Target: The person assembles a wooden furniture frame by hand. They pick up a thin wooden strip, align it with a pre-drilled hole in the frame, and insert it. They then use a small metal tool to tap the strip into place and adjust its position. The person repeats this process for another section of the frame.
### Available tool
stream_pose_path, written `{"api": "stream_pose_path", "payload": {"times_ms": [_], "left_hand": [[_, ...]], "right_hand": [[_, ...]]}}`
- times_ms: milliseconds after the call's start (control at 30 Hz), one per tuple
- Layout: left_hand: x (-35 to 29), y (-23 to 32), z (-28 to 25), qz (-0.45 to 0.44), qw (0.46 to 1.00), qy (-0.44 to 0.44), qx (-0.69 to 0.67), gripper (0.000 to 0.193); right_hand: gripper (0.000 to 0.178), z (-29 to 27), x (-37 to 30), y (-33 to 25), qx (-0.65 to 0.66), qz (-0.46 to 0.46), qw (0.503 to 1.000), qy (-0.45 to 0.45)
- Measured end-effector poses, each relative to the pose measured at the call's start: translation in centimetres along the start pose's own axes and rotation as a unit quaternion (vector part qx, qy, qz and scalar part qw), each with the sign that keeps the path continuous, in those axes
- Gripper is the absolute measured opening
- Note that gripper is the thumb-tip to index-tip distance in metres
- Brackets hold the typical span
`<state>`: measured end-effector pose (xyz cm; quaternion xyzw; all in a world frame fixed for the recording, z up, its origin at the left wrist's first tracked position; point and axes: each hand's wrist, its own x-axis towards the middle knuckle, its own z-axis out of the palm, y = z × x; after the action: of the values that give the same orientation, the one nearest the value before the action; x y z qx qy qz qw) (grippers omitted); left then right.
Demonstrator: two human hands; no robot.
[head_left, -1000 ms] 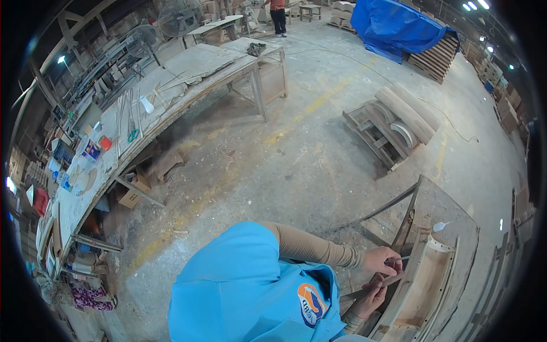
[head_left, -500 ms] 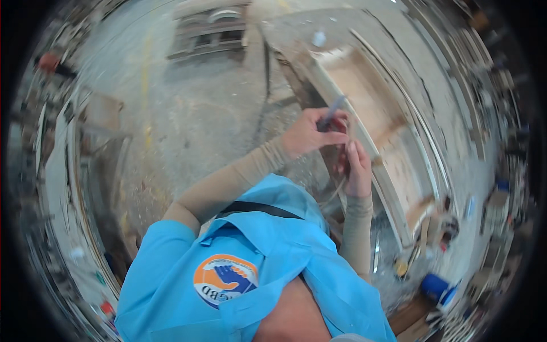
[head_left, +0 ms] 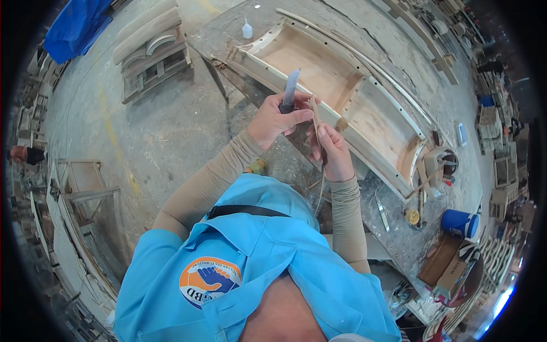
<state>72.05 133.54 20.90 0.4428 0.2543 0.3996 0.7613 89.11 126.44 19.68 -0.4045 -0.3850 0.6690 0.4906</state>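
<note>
Head view, watched from my remote seat, puts both bare hands together in front of the chest, above the near-left edge of the bench [head_left: 370, 196]. I see the left hand [head_left: 272, 121] closed around the dark handle of a knife [head_left: 292, 85], its pale blade pointing away from the body. The right hand [head_left: 335, 153] pinches a thin wooden strip [head_left: 315, 111] between thumb and fingers.

What I read most closely is the gap between blade and strip. From the left hand, the strip lies just to the right, with its long axis running roughly away from the chest, close to parallel with the blade. The right hand is nearer, since it holds the strip; the left thumb reaches its upper part, and I cannot tell how firmly it presses. Blade and strip look apart.

Beyond them, a curved wooden frame [head_left: 330, 80] lies on the bench, its length slanting from the far-left corner toward the near right. A white bottle [head_left: 247, 30] stands by that far-left corner, and a slim pale tool [head_left: 382, 215] lies nearer the right forearm.
</note>
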Motion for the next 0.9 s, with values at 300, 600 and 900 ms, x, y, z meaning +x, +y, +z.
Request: {"api": "stream_pose_path", "payload": {"times_ms": [300,600,900], "left_hand": [[0.3,-0.8,1.5,-0.025,0.996,0.054,0.061,0.030],[0.4,-0.8,1.8,-0.025,0.991,0.058,0.121,0.020],[0.6,-1.3,0.8,0.061,0.962,0.075,0.257,0.017]], "right_hand": [[0.026,-1.1,-2.0,1.1,-0.028,-0.003,0.996,0.089],[0.026,-0.2,-2.8,2.1,-0.151,-0.068,0.966,0.198],[0.018,1.2,-2.3,2.4,-0.324,-0.113,0.901,0.266]]}}
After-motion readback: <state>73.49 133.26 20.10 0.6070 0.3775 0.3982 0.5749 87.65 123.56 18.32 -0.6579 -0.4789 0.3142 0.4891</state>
